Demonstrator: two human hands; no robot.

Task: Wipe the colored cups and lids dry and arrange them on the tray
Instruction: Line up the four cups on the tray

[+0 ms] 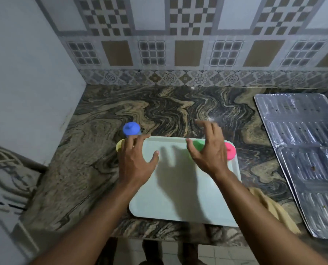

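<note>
Pale-green tray sits mid-frame on the marbled worktop; both hands hover spread and empty, left hand by the blue cup, right hand over the green cup and pink cup. A careless reach could topple them.

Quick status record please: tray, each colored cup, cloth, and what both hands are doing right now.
tray: pale green, on the marble counter, middle bare
blue cup: lidded, on the counter beyond the tray's far-left corner
yellow cup: far-left corner, mostly hidden
green cup: far right, behind the right hand
pink cup: lidded, far-right corner
cloth: yellow, right of the tray
left hand: open, empty
right hand: open, empty
</note>
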